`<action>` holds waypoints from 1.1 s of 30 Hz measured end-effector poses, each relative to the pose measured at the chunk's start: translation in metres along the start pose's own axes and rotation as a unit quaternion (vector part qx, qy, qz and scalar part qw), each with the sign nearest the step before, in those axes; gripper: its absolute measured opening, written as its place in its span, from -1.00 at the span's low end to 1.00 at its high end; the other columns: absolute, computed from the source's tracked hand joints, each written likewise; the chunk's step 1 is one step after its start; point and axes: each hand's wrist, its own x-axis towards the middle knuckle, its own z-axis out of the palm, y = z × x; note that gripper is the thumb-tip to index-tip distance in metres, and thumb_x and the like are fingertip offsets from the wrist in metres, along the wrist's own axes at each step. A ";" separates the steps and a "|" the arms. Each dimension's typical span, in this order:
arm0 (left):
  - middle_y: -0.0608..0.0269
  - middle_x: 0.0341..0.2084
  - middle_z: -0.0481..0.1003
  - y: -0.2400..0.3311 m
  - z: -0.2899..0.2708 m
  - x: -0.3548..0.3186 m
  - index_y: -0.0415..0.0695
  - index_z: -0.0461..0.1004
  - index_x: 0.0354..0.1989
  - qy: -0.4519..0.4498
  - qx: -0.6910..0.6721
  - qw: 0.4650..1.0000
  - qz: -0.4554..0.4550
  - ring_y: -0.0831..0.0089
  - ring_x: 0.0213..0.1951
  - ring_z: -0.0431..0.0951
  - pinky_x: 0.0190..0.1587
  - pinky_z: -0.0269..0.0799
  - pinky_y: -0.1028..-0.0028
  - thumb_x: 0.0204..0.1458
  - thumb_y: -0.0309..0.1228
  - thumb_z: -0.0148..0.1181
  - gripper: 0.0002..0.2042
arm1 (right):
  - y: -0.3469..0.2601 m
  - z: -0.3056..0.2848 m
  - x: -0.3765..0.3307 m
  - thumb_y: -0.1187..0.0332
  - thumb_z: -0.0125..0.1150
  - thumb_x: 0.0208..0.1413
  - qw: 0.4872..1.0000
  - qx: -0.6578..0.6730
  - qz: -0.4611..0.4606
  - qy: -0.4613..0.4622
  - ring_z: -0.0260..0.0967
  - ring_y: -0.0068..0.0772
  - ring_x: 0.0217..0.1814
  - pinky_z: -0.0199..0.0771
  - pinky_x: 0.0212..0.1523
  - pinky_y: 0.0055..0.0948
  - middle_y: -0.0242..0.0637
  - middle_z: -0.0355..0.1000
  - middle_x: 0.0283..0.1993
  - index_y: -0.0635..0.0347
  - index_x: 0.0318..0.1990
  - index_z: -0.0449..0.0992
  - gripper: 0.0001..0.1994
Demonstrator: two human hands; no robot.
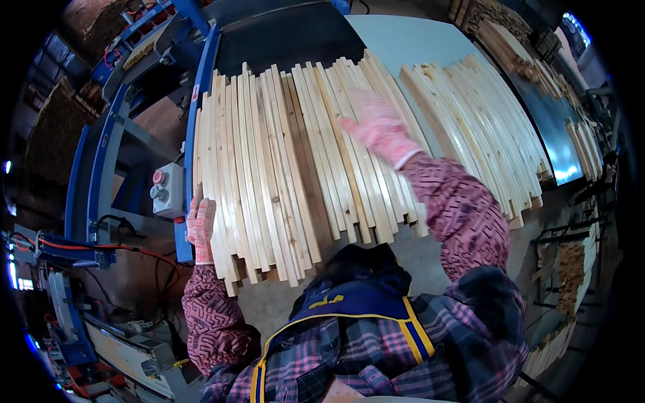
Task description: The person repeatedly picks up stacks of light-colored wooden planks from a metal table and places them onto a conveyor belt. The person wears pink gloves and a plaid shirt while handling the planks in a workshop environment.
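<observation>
Pale wooden strips (252, 168) lie side by side in a wide row in front of me, their near ends uneven. My left hand (200, 227), in a pink and white knit glove, rests against the row's left edge with its fingers stretched along the outermost strip. Over the right part of the row is my right hand (381, 131), in a matching glove. Its thumb stands apart and its fingers, smeared by motion, reach out flat over the strips; nothing shows in its grip. Whether the right palm touches the wood I cannot tell.
A second group of strips (477, 127) lies to the right on a pale surface (410, 37). Left of the row stands a blue machine frame (201, 87) with a grey control box (168, 190) carrying a red button. Further strips (586, 148) lie at far right.
</observation>
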 end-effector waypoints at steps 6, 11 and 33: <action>0.41 -0.30 0.45 -0.004 0.022 0.003 -0.33 0.22 0.28 0.052 0.020 0.995 0.079 0.63 -0.43 0.27 -0.08 0.35 0.59 0.21 -0.42 0.09 -0.52 | -0.114 0.099 -0.041 -0.09 0.13 0.13 0.935 0.335 0.117 0.021 0.01 0.05 0.45 0.06 0.38 -0.28 0.06 0.06 0.42 0.18 0.43 -0.05 -0.15; 0.15 -0.22 0.54 0.018 0.022 -0.003 -0.33 0.44 0.01 -0.016 -0.059 0.982 -0.177 0.35 -0.11 0.56 0.13 0.43 0.33 0.08 -0.42 0.20 -0.66 | -0.100 0.074 -0.016 0.13 0.32 0.04 0.648 0.712 0.258 -0.080 0.38 -0.11 0.15 0.39 0.14 -0.33 0.05 0.35 0.17 0.27 0.36 0.09 -0.21; -0.17 0.29 0.12 -0.153 0.551 -0.095 -0.33 -0.44 0.40 -0.344 0.244 0.906 -0.047 0.04 0.31 0.18 0.33 0.10 0.27 -0.02 -0.01 0.27 0.10 | 0.324 -0.243 -0.191 0.13 0.18 0.14 0.695 0.659 0.283 -0.044 0.57 -0.15 -0.20 0.64 -0.19 -0.33 -0.06 0.54 -0.17 0.33 0.03 0.46 -0.55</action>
